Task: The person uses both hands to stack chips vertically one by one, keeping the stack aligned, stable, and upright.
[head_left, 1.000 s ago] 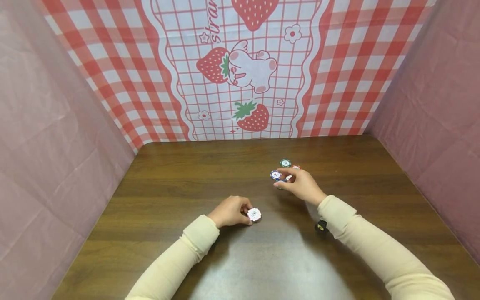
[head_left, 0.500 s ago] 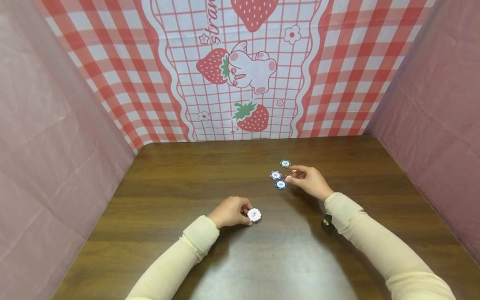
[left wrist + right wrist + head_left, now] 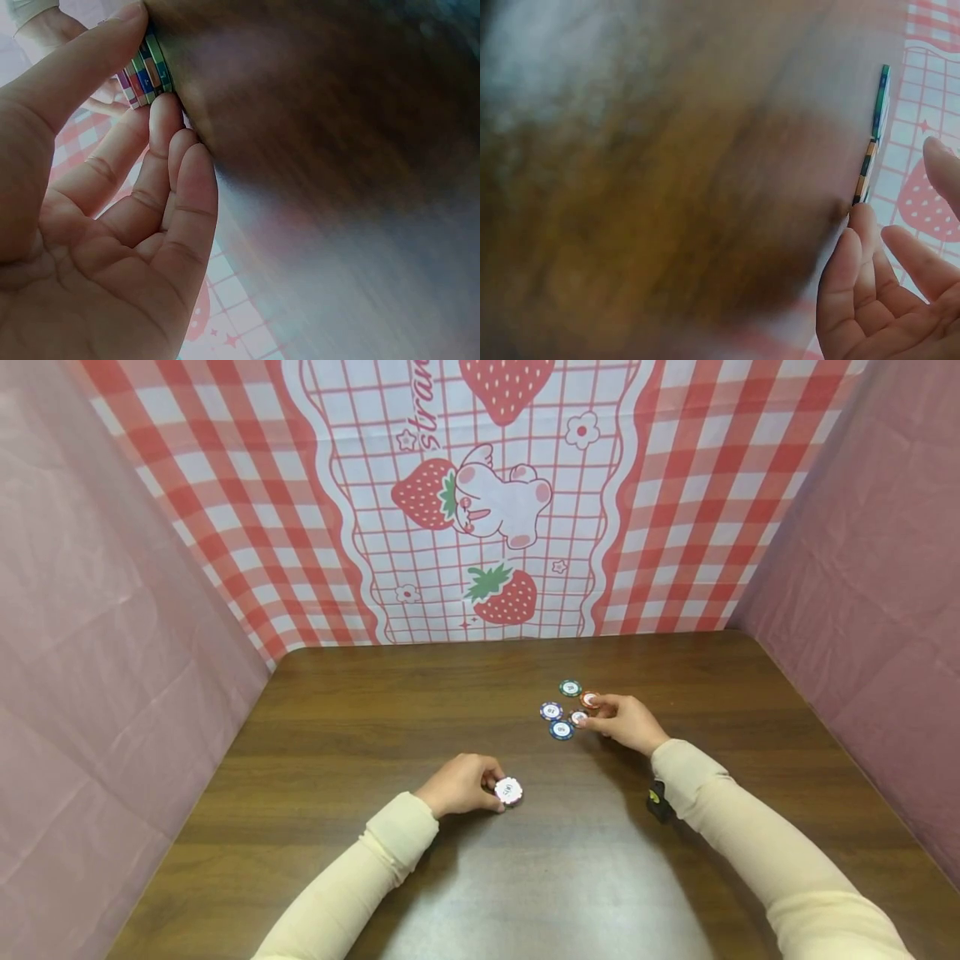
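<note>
My left hand [image 3: 459, 785] pinches a stack of poker chips [image 3: 147, 73] between thumb and fingers, the chips standing one on another. A white chip [image 3: 508, 790] tops that stack in the head view. Farther off to the right, my right hand [image 3: 632, 725] reaches in beside a cluster of flat chips, its thumb and fingers apart. The orange chip [image 3: 588, 698] lies at its index finger, and a dark-rimmed chip [image 3: 577, 717] lies at its thumb; the fingertips partly cover both. Around them lie a green chip [image 3: 570, 688], a purple-blue chip [image 3: 551, 711] and a blue chip [image 3: 561, 729].
The brown wooden table [image 3: 360, 710] holds all the chips. A red-and-white strawberry cloth [image 3: 502, 493] hangs behind its far edge, and pink cloths [image 3: 97, 652] hang on either side. A small black device [image 3: 658, 802] sits under the right wrist.
My right hand has moved to the right, off the purple-blue and blue chips, uncovering the orange and dark-rimmed chips more. The cluster and my left hand with its stack have stayed in place.
</note>
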### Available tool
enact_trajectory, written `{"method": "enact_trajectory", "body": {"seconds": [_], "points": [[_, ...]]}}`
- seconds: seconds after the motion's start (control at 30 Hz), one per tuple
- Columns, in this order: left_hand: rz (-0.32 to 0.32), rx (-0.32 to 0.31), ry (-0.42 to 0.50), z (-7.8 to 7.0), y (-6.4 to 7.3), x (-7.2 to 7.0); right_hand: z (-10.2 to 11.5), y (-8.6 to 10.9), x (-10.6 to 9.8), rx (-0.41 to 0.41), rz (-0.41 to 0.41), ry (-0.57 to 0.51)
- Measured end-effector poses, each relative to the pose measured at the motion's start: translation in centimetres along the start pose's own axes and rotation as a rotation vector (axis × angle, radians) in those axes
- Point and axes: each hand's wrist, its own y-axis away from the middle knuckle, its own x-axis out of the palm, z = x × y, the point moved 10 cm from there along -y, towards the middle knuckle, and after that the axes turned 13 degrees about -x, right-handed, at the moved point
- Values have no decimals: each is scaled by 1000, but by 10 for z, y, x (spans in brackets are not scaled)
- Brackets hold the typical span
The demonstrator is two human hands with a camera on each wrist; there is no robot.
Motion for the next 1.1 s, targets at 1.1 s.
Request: {"method": "enact_trajectory", "body": {"seconds": [1.1], "points": [[1,-4,-9,1,-1,1,-6,-11,12,72,138,103]]}}
